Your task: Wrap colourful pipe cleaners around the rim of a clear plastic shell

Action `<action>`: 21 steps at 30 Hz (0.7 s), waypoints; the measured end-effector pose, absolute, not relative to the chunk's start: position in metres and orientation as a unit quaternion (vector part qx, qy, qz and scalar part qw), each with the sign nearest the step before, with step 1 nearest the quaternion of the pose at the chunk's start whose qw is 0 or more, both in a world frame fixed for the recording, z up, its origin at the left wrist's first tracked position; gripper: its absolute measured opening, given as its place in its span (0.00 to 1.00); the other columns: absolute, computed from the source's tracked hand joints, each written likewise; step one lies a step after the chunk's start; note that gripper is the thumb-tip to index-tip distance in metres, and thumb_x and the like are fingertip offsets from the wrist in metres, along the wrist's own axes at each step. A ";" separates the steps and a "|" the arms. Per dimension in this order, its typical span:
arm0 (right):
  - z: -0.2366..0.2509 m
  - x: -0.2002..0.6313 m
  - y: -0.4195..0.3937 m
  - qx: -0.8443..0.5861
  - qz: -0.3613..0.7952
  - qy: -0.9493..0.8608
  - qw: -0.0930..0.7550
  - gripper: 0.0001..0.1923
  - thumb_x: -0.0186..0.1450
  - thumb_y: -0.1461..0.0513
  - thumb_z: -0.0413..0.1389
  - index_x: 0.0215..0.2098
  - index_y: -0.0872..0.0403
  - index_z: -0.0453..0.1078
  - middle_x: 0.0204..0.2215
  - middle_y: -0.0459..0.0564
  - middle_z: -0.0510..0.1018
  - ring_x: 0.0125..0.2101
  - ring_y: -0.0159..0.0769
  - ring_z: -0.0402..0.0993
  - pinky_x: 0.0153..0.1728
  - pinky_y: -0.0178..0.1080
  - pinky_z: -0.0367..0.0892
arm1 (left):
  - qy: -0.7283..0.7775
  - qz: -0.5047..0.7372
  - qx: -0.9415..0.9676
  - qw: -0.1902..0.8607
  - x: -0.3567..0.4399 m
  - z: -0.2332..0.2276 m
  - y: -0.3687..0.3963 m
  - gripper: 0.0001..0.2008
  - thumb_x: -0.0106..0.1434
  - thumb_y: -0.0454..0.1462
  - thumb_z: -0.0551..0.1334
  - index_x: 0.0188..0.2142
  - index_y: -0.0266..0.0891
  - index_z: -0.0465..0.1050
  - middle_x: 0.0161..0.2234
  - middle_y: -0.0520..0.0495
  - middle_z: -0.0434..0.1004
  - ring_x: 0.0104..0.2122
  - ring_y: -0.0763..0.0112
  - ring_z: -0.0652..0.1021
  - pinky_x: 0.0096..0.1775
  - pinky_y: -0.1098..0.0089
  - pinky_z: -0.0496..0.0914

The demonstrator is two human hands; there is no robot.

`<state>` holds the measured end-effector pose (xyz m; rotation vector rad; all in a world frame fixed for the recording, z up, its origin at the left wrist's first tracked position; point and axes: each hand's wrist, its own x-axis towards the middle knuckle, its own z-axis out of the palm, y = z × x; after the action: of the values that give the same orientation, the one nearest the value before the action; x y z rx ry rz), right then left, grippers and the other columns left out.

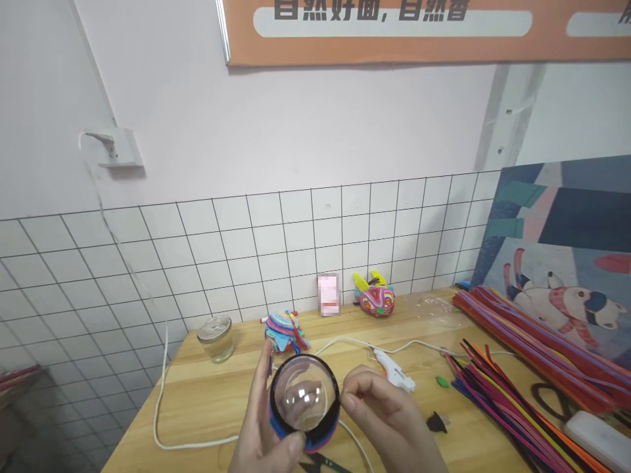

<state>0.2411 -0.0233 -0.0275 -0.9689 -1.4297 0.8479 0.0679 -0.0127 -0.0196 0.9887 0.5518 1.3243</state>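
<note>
My left hand (263, 420) is wrapped around a clear round dome (302, 396), thumb at its lower edge and fingers along its left side. A black strip, seemingly pipe cleaner, rings the dome, with blue and pink bands beneath it. My right hand (384, 417) pinches thumb and forefinger together at the right side of this black rim; the exact bit between the fingertips is hidden. Behind the dome sits a striped, multicoloured craft piece (284, 330). A white glue gun (394, 370) lies just beyond my right hand. Dark-handled snips (325, 464) show below the dome.
Bundles of coloured pipe cleaners (513, 407) cover the right side. A lidded glass jar (215, 338) stands at left. Against the tiled wall are a colourful animal-face craft (376, 299) and a small pink card (328, 294). A white cable (197, 446) crosses the wooden table (197, 401).
</note>
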 end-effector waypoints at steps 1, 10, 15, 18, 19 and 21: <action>-0.027 0.241 -0.024 -0.409 0.373 -0.606 0.571 0.10 0.64 0.54 0.55 0.28 0.51 0.69 0.27 0.44 0.69 0.31 0.36 0.68 0.35 0.35 0.63 | 0.242 0.582 0.434 0.644 0.068 -0.020 -0.013 0.61 0.45 0.44 0.73 0.67 0.46 0.32 0.51 0.40 0.76 0.53 0.50 0.72 0.53 0.59 0.65; -0.023 0.245 -0.028 -0.367 0.404 -0.624 0.560 0.10 0.66 0.55 0.54 0.29 0.50 0.66 0.28 0.43 0.68 0.32 0.35 0.66 0.35 0.35 0.61 | 0.238 0.596 0.421 0.641 0.064 -0.024 -0.007 0.59 0.44 0.43 0.73 0.66 0.48 0.36 0.52 0.40 0.75 0.55 0.48 0.70 0.56 0.57 0.62; -0.022 0.244 -0.027 -0.364 0.408 -0.640 0.540 0.11 0.66 0.53 0.53 0.29 0.50 0.65 0.28 0.44 0.68 0.33 0.36 0.66 0.36 0.36 0.61 | 0.235 0.598 0.422 0.639 0.062 -0.023 -0.007 0.58 0.45 0.41 0.74 0.66 0.48 0.37 0.51 0.41 0.76 0.54 0.49 0.72 0.55 0.57 0.63; -0.022 0.242 -0.027 -0.370 0.416 -0.634 0.537 0.13 0.66 0.52 0.52 0.29 0.50 0.64 0.28 0.44 0.67 0.32 0.36 0.65 0.36 0.36 0.61 | 0.228 0.593 0.424 0.645 0.062 -0.022 -0.009 0.59 0.43 0.42 0.74 0.66 0.48 0.37 0.52 0.40 0.75 0.55 0.48 0.70 0.55 0.57 0.63; -0.022 0.242 -0.027 -0.373 0.417 -0.630 0.539 0.13 0.66 0.51 0.52 0.28 0.50 0.64 0.28 0.44 0.66 0.32 0.36 0.64 0.35 0.36 0.61 | 0.229 0.592 0.429 0.642 0.063 -0.022 -0.010 0.60 0.42 0.43 0.74 0.66 0.47 0.37 0.53 0.40 0.75 0.55 0.48 0.70 0.55 0.58 0.63; -0.023 0.242 -0.027 -0.379 0.417 -0.624 0.542 0.14 0.66 0.51 0.52 0.28 0.50 0.64 0.28 0.43 0.66 0.32 0.36 0.64 0.35 0.36 0.61 | 0.238 0.589 0.443 0.632 0.064 -0.021 -0.011 0.62 0.42 0.45 0.74 0.67 0.45 0.35 0.53 0.39 0.74 0.55 0.48 0.70 0.55 0.59 0.63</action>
<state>0.2416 -0.0269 -0.0233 -0.8997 -1.4820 0.9896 0.0644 -0.0110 -0.0210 1.0139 0.5446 1.3485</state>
